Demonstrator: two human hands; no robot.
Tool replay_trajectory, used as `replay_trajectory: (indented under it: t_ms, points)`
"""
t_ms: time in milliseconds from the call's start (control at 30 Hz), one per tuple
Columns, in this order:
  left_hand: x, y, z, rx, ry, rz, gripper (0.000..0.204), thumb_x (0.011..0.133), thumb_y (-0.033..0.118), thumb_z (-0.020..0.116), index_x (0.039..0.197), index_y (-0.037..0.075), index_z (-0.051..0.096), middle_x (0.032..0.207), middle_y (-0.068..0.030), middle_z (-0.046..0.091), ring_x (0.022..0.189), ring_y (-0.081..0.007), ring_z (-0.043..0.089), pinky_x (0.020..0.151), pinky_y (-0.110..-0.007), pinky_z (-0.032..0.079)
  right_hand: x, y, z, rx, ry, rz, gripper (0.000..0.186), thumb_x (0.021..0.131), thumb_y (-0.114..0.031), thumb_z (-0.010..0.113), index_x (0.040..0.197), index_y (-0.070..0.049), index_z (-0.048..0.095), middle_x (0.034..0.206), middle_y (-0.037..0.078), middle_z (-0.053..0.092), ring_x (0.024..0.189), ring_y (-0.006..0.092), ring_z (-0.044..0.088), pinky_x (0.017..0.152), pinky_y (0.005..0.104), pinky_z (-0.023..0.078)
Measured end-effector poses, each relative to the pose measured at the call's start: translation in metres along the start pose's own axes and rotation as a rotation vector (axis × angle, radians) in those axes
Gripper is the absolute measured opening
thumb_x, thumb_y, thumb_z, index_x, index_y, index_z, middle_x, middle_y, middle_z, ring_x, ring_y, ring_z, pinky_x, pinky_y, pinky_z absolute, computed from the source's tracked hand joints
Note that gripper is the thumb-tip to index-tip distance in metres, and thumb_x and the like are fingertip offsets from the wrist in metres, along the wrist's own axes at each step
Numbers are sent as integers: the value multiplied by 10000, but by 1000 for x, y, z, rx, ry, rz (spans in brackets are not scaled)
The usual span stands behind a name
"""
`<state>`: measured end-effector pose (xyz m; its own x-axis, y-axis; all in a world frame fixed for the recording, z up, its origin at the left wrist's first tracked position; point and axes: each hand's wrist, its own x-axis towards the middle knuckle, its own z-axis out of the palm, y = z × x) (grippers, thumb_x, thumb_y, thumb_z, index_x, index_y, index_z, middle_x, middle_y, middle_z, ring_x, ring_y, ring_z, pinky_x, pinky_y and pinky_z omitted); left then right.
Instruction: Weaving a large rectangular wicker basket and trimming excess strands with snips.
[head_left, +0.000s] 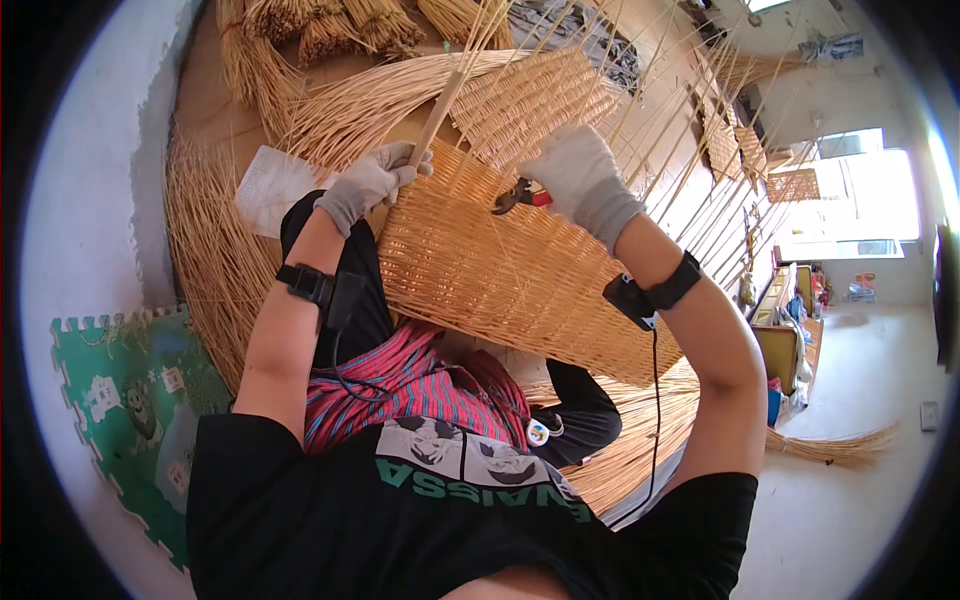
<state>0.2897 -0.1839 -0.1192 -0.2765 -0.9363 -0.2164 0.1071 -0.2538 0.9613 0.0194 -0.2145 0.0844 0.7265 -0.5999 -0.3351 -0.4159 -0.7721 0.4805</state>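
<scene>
A half-woven wicker panel (490,265) of tan rods leans across my lap, its long loose stakes fanning up and away. My left hand (375,180), in a pale work glove, is closed round a flat wooden strip (437,120) at the panel's upper left edge. Over the panel's upper right part, my gloved right hand (580,180) grips red-handled cutters (518,197). Their dark jaws point left, toward the stakes, and part of the handle is hidden in the glove. Whether the jaws touch the weave, I cannot tell.
Long loose rods (215,260) lie on the floor at my left. Tied rod bundles (340,25) lie at the far side. A green foam mat (130,410) is at lower left. Striped red cloth (400,385) covers my lap. Shelving with clutter (785,335) stands at right.
</scene>
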Motion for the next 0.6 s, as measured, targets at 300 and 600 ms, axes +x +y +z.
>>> replay_trajectory:
  t_ms: [300,600]
  points:
    - [1,3,2,-42,-5,4,332,1058,20,585,1386,20,635,1242,-71,736,557,-29,454,527,-187,426,-37,34,9,-13,-165,-22,131,789,-208,822,912,-214,777,839,25,741,947,273,745,766,408,587]
    - [-1,4,2,-10,22,-22,337,1053,31,597,1387,16,631,1221,-58,748,541,-19,450,500,-188,410,-38,19,33,46,-157,60,117,821,-186,794,931,-219,779,858,34,750,923,274,748,760,411,586]
